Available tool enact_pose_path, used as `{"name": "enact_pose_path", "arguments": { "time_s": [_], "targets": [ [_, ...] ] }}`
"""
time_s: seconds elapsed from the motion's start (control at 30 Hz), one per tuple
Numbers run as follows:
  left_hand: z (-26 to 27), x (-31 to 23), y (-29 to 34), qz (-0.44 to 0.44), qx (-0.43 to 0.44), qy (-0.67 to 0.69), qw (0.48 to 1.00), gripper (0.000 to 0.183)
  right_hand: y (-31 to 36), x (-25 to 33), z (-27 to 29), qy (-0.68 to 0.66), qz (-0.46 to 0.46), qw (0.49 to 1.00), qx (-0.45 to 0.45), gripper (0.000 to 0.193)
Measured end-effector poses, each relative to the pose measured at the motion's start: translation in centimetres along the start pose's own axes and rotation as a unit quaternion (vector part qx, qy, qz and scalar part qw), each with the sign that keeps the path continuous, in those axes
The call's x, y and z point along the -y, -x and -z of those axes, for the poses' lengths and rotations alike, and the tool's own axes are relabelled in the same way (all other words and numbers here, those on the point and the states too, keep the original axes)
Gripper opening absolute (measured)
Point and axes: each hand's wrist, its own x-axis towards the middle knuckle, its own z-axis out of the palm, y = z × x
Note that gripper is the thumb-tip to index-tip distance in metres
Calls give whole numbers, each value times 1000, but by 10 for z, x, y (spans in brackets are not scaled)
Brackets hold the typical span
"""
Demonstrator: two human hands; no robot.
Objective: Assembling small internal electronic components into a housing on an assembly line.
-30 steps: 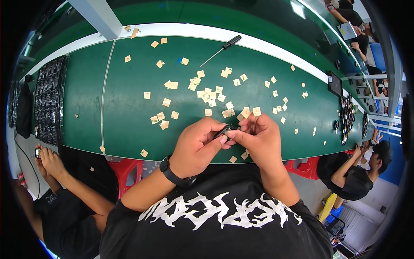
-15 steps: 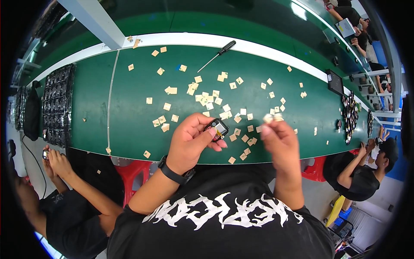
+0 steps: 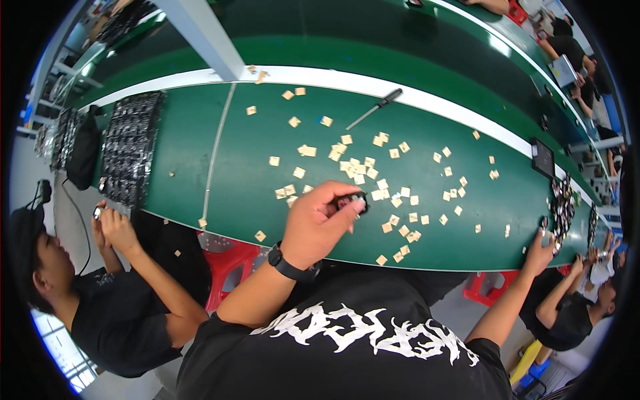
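My left hand (image 3: 319, 223), wearing a black watch (image 3: 293, 268), is closed around a small black watch-like device (image 3: 360, 197). The thumb lies across its face and hides much of it. Far to the right, my right hand (image 3: 537, 253) has its fingers around another small black device (image 3: 545, 225) at the near side of a pile of similar devices (image 3: 563, 207); how firm the grip is does not show well. Many pale yellow square stickers (image 3: 360, 167) lie scattered on the green table (image 3: 193, 193), several close beside my left hand.
A black-handled screwdriver (image 3: 377, 107) lies near the white rear rail. Black trays (image 3: 131, 147) stand at left, and a dark flat box (image 3: 543, 159) at right rear. A grey post (image 3: 203, 37) rises behind. Co-workers sit left (image 3: 127, 313) and right (image 3: 567, 310); red stools (image 3: 227, 267) stand below.
My right hand has moved from the middle, where it pinched small pale pieces, to the devices at far right. My left hand keeps its device, now turned. The whole view has shifted.
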Motion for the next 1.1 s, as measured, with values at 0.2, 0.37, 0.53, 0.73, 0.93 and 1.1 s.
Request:
{"name": "enact_pose_path", "arguments": {
  "time_s": [0.2,0.37,0.53,0.73,0.93,1.1],
  "targets": [
    [93,-33,-20,-120,-274,-214,930,23,-20,-13,-7,-3,7,1000,29,77],
    [214,-35,-21,-131,-419,-362,822,24,-16,-3,0,-46,72,995,47,64],
    [246,-39,-24,-48,-415,-437,796,35,-17,1,3,-106,88,989,50,43],
    [210,-62,-14,12,-378,-628,680,68,-18,-14,-6,-212,73,974,-43,37],
    [141,-72,-2,-35,-334,-627,703,50,18,28,42,-298,0,954,32,31],
    [40,-33,3,-82,-87,-345,931,25,87,101,114,-495,-29,851,174,28]
  ]
}}
